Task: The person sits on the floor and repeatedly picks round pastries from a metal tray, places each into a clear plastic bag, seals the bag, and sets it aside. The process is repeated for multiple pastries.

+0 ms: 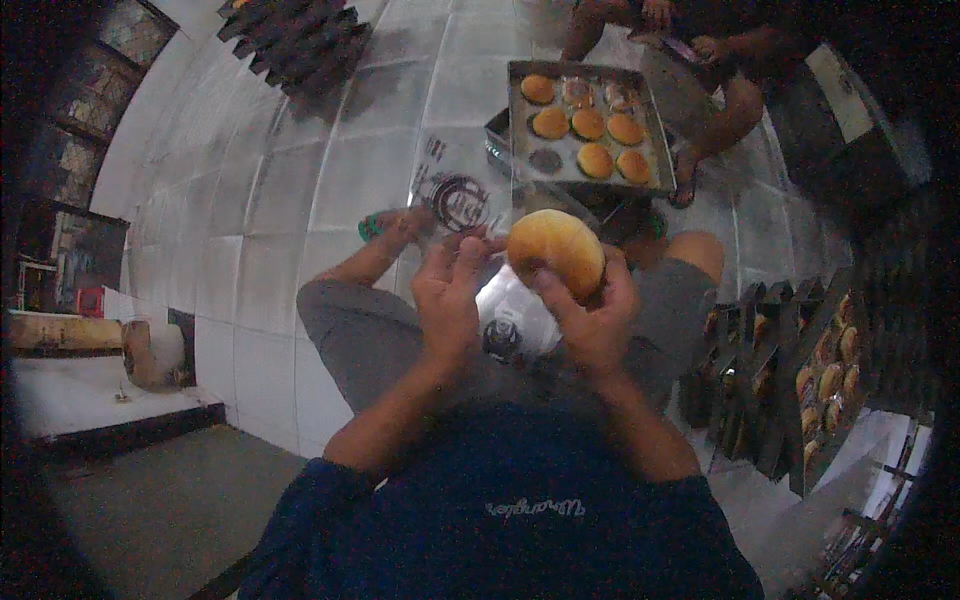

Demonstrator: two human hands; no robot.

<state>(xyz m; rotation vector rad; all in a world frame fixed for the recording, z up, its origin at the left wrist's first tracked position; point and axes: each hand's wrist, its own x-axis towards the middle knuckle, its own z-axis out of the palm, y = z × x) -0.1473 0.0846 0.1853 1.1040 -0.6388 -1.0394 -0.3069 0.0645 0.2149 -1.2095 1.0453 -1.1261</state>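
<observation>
The bun (555,245) is held above the lap by the right hand (600,322), its fingers curled around it; whether plastic (460,204) is gripped by the half-curled left hand (447,300) cannot be told.

tiled floor (270,200): stacked dark trays (300,45) | metal tray (523,110): golden round buns (588,124) in rows, two in printed film (578,92)

Navy shirt (430,480), seemingly grey shorts (365,335)

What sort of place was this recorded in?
Probably a bakery: a tray of round buns, more buns over at the right, and another bun in the right hand.
</observation>
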